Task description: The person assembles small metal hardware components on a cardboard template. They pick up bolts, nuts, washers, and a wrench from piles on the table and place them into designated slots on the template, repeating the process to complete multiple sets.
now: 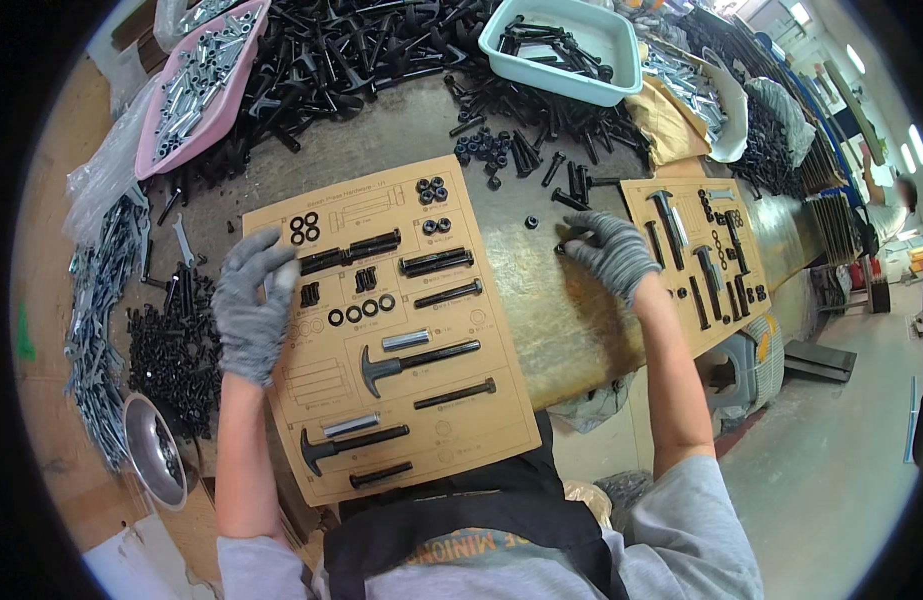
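A cardboard hardware sheet [381,330] with printed outlines lies in front of me, bearing black bolts, nuts, washers and T-shaped handle bolts [421,360], plus silver sleeves [405,340]. At its left edge is my left hand [251,305] in a grey knitted glove, fingers apart and loosely bent, beside two long black bolts [349,252]. My right hand [613,255], gloved the same way, hovers between this sheet and a second one. Its fingertips pinch a small dark piece that looks like a nut [560,249]. Another black nut [531,222] rests just beyond it.
A second filled cardboard sheet [691,260] lies to the right. Behind are heaped black bolts [351,50], a pale blue tub [571,85] of bolts and a pink tray [171,150] of silver sleeves. Small screws [171,345], a wrench [184,240] and a metal bowl [146,450] are left.
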`<state>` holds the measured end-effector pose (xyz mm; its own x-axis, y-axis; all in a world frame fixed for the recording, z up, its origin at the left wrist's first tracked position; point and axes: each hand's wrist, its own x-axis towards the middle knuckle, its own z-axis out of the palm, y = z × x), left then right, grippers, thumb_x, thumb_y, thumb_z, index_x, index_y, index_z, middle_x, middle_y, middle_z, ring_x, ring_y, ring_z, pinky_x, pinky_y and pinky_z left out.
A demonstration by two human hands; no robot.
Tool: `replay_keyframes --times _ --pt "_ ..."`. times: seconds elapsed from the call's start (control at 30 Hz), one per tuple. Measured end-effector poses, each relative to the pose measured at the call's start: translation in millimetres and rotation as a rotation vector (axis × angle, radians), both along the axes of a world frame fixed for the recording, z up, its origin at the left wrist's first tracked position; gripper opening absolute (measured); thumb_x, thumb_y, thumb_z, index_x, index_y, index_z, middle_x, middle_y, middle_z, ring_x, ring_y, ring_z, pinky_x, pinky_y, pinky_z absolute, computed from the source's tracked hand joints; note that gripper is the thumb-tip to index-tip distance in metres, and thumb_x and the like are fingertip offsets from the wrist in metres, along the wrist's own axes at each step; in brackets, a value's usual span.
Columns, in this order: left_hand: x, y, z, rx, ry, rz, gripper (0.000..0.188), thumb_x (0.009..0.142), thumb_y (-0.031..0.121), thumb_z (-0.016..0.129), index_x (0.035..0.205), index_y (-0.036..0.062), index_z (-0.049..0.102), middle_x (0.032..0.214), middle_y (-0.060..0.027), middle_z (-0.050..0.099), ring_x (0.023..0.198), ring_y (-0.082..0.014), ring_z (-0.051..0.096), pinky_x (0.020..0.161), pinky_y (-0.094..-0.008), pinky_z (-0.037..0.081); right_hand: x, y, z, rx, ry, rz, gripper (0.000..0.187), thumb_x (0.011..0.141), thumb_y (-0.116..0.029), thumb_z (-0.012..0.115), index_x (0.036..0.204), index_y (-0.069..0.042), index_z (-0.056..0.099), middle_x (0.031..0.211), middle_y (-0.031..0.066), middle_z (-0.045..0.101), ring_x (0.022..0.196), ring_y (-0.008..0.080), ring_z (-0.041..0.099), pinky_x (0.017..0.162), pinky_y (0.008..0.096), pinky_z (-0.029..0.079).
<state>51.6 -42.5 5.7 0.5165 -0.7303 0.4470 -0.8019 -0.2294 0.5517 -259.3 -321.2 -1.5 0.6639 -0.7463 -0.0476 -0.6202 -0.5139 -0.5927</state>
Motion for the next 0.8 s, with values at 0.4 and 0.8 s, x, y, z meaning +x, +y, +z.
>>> replay_keyframes --times 0.4,0.8 --pt "1 126 -47 -0.072 0.293 0.410 0.015 0.088 0.008 0.063 0.101 0.0013 0.068 0.097 -0.0066 0.067 0.089 -0.0152 0.060 0.085 -0.0291 0.047 45 24 -17 -0.070 -0.061 0.101 0.019 0.079 -0.020 0.068 0.091 -0.005 0.070 0.082 0.0153 0.068 0.075 0.0334 0.065 0.072 0.0376 0.053" --pt "-8 147 -64 -0.026 0.218 0.420 0.016 0.089 0.011 0.062 0.102 0.0029 0.068 0.098 -0.0069 0.068 0.090 -0.0149 0.061 0.086 -0.0287 0.047 26 131 18 -0.026 -0.069 0.242 0.019 0.080 -0.011 0.064 0.097 -0.003 0.063 0.083 0.0137 0.064 0.074 0.0287 0.064 0.070 0.0348 0.053"
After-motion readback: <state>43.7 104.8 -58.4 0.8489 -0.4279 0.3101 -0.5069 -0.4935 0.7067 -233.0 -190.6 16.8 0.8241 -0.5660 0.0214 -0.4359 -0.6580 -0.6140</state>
